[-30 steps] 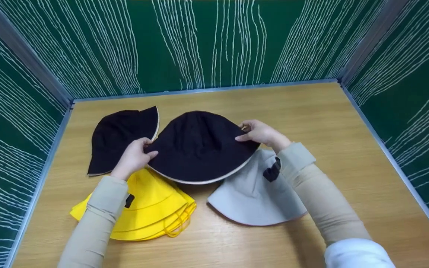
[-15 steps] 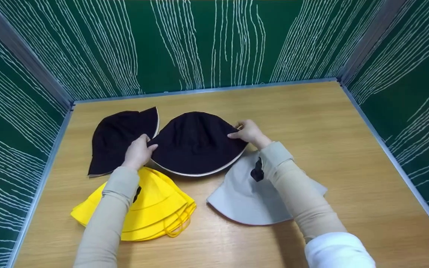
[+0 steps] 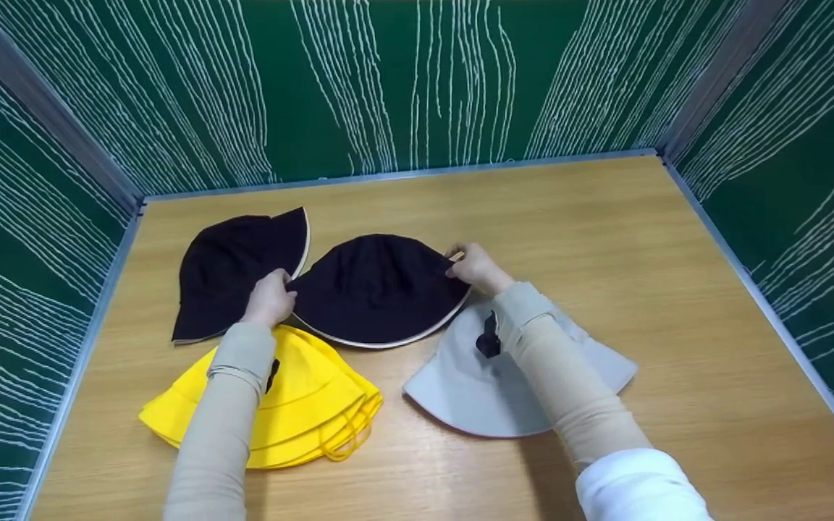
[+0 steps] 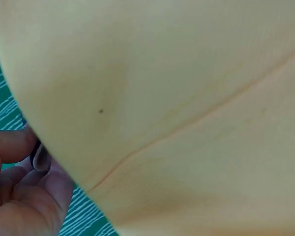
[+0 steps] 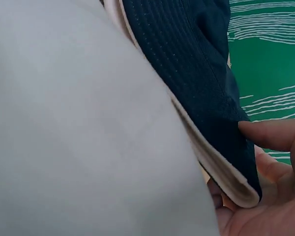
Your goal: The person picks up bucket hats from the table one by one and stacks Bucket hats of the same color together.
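Observation:
A black bucket hat with a pale edge lies folded flat at the middle of the table, its brim toward me. My left hand pinches its left brim corner, and my right hand pinches the right one. In the right wrist view, the thumb and fingers of the right hand hold the folded brim corner of the dark hat. Over in the left wrist view, the left hand pinches a dark bit of brim, largely hidden behind yellow cloth.
A second black hat lies at the back left. Stacked yellow hats with a cord sit at front left, under the left forearm. The grey hat lies at front right, partly under the right forearm. Green walls enclose the wooden table.
Both hands have lowered the black hat toward the table, and it has shifted slightly left, with the right hand moving in from the right. The grey hat is now less covered.

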Available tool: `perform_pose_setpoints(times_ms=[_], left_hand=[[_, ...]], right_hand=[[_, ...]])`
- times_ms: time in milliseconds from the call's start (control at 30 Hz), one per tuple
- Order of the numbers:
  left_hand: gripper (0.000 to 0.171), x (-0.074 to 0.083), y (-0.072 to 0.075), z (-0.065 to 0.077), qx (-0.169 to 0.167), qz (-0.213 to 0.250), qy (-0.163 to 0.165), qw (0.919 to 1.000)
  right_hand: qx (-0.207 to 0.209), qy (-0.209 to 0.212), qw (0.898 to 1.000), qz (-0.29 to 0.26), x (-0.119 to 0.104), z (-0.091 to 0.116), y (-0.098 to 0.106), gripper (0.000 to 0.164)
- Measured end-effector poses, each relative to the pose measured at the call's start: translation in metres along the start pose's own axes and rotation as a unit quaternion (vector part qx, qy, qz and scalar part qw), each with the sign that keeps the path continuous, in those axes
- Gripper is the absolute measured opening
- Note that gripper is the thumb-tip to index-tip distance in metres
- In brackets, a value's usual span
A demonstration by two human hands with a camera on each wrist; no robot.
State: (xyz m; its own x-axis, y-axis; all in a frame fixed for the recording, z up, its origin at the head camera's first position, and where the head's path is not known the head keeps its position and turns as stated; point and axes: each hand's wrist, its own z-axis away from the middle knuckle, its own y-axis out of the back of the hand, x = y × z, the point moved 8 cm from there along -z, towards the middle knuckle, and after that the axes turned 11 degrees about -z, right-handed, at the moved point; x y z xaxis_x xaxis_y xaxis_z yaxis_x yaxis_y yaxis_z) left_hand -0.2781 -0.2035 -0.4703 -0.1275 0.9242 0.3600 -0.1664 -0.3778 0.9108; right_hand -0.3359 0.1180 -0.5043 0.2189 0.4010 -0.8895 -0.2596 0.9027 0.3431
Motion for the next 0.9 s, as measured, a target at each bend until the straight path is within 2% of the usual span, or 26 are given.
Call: perform_pose_setpoints(times_ms=[33,167,267,400,467,533,600,700,767,833,867,900], left_hand=[[0.021,-0.001,-0.001,-0.001,-0.001,-0.001,0.000,1.0000],[0.024,-0.006,-0.006,-0.004,-0.011,-0.004,0.007,0.9999],[0.024,-0.011,-0.011,-0.005,-0.023,-0.010,0.017,0.9995],[0.024,-0.015,-0.015,-0.006,-0.028,-0.023,0.024,0.9990],[0.024,-0.015,-0.015,-0.007,-0.026,-0.028,0.024,0.9990],[0.024,-0.014,-0.015,-0.007,-0.024,-0.024,0.026,0.9991],[0.024,-0.014,-0.014,-0.007,-0.020,-0.021,0.029,0.9992],[0.024,-0.015,-0.013,-0.007,-0.014,-0.020,0.034,0.9991],[0.024,-0.015,-0.013,-0.006,-0.014,-0.023,0.036,0.9990],[0.025,-0.015,-0.013,-0.005,-0.014,-0.028,0.038,0.9988],[0.024,-0.016,-0.014,-0.005,-0.015,-0.031,0.039,0.9986],[0.024,-0.016,-0.014,-0.005,-0.015,-0.034,0.040,0.9985]], right_hand=[[-0.002,0.004,1.000,-0.006,0.003,-0.002,0.000,0.036],[0.014,0.053,0.999,0.003,0.052,-0.056,0.005,0.025],[0.015,0.034,0.999,0.037,0.080,-0.082,0.010,0.031],[0.006,0.012,0.998,0.067,0.086,-0.081,0.012,0.043],[0.003,0.008,0.997,0.079,0.086,-0.080,0.012,0.042],[0.008,0.044,0.997,0.070,0.087,-0.083,0.013,0.032],[-0.002,0.019,0.997,0.078,0.072,-0.068,0.010,0.028],[0.003,0.033,0.996,0.086,0.041,-0.039,0.007,0.027],[-0.002,-0.002,0.994,0.106,0.017,-0.013,0.004,0.033],[-0.005,-0.002,0.993,0.114,0.010,-0.004,0.003,0.034],[-0.001,0.008,0.993,0.117,0.022,-0.017,0.003,0.033],[0.003,0.019,0.993,0.115,0.045,-0.041,0.003,0.031]])
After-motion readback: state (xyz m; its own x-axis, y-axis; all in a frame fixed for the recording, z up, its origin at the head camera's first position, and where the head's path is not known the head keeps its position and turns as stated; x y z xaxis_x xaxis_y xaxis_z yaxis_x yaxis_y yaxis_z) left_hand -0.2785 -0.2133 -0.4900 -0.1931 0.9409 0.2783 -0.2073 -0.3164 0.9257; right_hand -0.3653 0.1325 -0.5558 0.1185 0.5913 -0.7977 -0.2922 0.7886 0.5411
